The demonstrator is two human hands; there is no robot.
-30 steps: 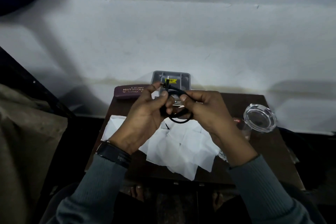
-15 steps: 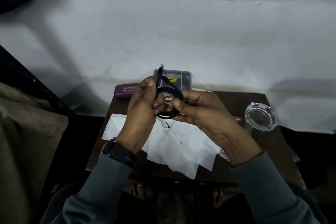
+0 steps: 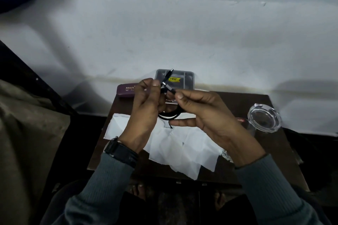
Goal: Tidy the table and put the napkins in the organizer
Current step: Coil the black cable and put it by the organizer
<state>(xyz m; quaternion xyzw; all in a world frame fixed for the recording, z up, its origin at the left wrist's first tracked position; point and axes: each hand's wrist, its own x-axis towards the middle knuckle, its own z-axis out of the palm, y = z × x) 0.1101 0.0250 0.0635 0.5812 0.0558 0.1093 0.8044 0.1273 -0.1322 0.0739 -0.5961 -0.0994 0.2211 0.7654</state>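
Both my hands hold a coiled black cable [image 3: 169,116] above the small dark table [image 3: 256,104]. My left hand [image 3: 146,109] grips the coil on its left side. My right hand [image 3: 203,113] pinches the cable near its plug end, which sticks up over the grey organizer [image 3: 190,76]. The organizer stands at the table's back edge and bears a yellow sticker. Several white napkins [image 3: 182,150] lie spread over the table under my hands.
A maroon spectacle case [image 3: 126,90] lies at the back left of the table. A clear glass ashtray [image 3: 264,119] sits at the right, a small red item beside it. A white wall rises behind. My feet show below the table's front edge.
The cable's loop has dropped lower between my hands. My right hand has slid along it to the plug end, which now points up and away.
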